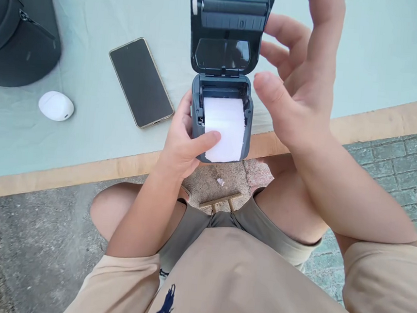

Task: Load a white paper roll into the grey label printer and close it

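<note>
Curling round a small dark printer (199,85), thumb (212,138) pressed on its white paper (228,117), the left hand (182,142) has it at two o'clock. The right hand (302,82), spread wide, palm bare, has the printer at eight o'clock, two fingertips (272,25) by the raised lid's (226,34) three o'clock edge. Toward the printer's ten o'clock lies a phone (142,82).

- Printer (222,81) is showing matt plastic, its lid window (222,54) gleaming.
- Paper roll (228,119) is looking matt.
- At ten o'clock, phone (142,82) is showing smooth glass.
- At nine, white plastic case (55,106) is looking smooth.
</note>
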Demonstrator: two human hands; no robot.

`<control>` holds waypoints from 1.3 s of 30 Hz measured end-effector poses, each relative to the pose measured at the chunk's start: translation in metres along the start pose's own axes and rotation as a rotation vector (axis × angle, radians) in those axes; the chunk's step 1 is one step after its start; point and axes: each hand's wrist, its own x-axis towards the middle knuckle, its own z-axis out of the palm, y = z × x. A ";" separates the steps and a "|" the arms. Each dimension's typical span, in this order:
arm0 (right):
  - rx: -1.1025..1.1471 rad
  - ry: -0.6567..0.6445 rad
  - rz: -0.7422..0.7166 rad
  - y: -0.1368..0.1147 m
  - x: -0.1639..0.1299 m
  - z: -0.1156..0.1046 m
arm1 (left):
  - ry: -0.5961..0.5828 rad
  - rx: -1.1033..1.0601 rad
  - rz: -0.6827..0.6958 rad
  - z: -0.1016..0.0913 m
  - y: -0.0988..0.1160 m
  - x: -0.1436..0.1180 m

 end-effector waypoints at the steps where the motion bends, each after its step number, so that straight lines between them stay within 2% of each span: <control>1: 0.031 0.037 -0.023 0.001 0.002 0.001 | -0.005 0.002 -0.001 0.000 0.000 0.000; 3: 0.030 0.098 -0.117 0.003 0.003 0.004 | -0.001 0.006 0.005 0.000 0.000 0.000; 8: -0.049 -0.050 -0.124 0.009 0.000 0.005 | 0.086 0.007 -0.016 -0.002 -0.003 -0.002; 11: -0.003 -0.176 -0.062 0.009 -0.002 0.002 | 0.079 -0.018 -0.042 -0.001 -0.002 -0.002; 15: 0.256 -0.235 0.064 0.007 -0.004 0.001 | 0.011 -0.054 -0.007 0.003 0.000 -0.001; 20: 0.406 -0.369 0.183 0.007 -0.006 0.005 | 0.056 -0.050 0.026 0.007 0.001 -0.002; 39: 0.476 -0.389 0.189 0.015 -0.009 0.007 | 0.082 -0.061 -0.041 0.012 0.008 -0.004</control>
